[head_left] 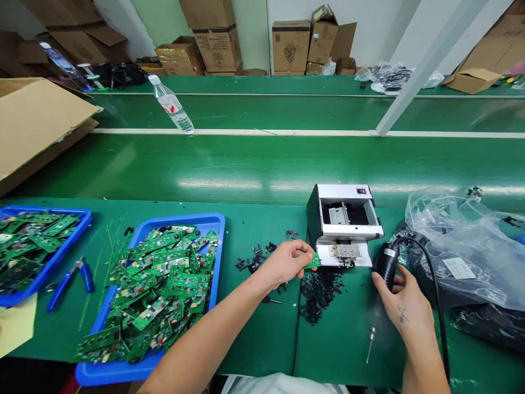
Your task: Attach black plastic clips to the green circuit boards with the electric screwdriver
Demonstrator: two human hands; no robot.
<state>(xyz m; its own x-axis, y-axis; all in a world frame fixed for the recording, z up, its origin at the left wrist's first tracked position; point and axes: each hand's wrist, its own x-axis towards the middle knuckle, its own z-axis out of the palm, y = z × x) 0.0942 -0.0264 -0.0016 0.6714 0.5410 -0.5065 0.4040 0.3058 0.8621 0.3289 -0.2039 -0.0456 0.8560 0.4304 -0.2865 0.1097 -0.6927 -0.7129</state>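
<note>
At lower centre, our left hand pinched a small green circuit board between thumb and fingertips, holding it at the front of a boxy white-and-metal machine. At lower right, our right hand curled its fingers around a smooth black corded handpiece. Jagged black plastic bits lay heaped on the green table. A blue plastic tray at lower left brimmed with loose green boards. The white label on a crinkled clear bag was too small to read.
</note>
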